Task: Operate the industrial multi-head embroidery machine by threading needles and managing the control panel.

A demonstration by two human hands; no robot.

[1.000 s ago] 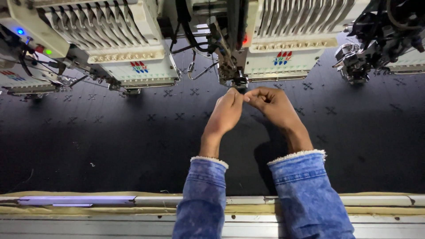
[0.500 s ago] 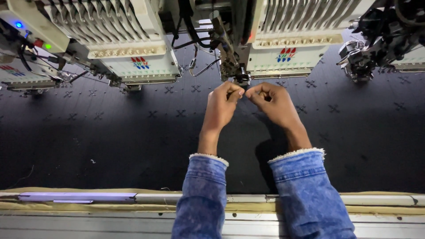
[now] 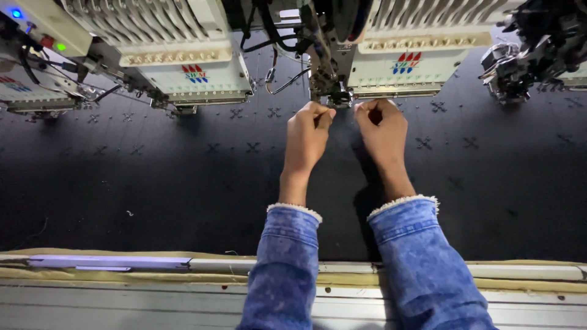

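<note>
Dim overall, brightest along the white embroidery heads (image 3: 183,67) at top. Deep shadow over the dark fabric (image 3: 153,177), darkest beside the right sleeve (image 3: 428,263). Small blue lamp (image 3: 16,13) and green lamp (image 3: 60,46) flaring slightly. Wide-angle bending toward the corners; mild softness at the machine parts far right (image 3: 526,55).
</note>
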